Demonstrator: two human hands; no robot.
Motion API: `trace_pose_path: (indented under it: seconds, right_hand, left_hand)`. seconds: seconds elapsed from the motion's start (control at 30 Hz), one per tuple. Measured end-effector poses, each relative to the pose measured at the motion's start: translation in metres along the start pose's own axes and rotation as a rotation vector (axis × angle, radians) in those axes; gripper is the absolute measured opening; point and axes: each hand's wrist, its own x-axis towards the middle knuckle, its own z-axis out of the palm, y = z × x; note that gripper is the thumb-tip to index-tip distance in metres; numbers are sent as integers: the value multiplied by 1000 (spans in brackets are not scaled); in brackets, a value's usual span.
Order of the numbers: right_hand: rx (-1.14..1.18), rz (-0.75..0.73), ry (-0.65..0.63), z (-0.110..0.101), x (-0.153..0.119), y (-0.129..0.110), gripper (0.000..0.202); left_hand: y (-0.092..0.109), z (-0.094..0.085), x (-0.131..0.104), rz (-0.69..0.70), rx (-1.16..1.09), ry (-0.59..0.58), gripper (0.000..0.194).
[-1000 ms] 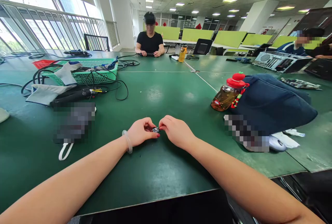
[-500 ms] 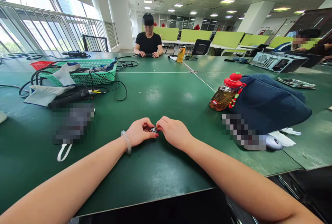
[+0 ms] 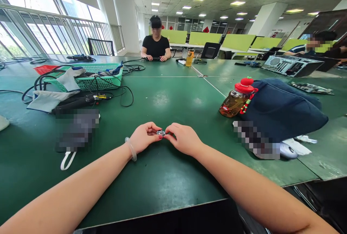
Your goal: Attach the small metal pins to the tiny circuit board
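Note:
Between my two hands is a small black-and-silver piece that looks like a little circuit board; its details are too small to make out. My left hand, with a pale bangle at the wrist, pinches its left side between thumb and fingers. From the other side, my right hand has thumb and fingertips closed at the piece's right edge. Both hands are just above the green table, near its front edge.
To the left are a green basket with gloves and cables, and a blurred dark item. On the right stand a red-capped bottle, a navy cloth bag and a mouse. A person sits across the table.
My right fingers have shifted slightly, and more of the small piece shows between the hands. The camera view has tipped a little.

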Motion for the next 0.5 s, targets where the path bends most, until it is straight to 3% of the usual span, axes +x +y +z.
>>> trace_pose_path:
  seconds: [0.27,0.4,0.5]
  right_hand:
    - [-116,-66,34,9,-2,-13,35]
    - [-134,-102,15,14,-1,-15,35]
    - [-98,-90,14,13,1,-11,33]
  left_hand:
    - [9,6,-10,-117,-128,-127,32]
    - [7,7,-11,-114,-3,-158,27]
    - [7,-5,-9,-23,235,-91,21]
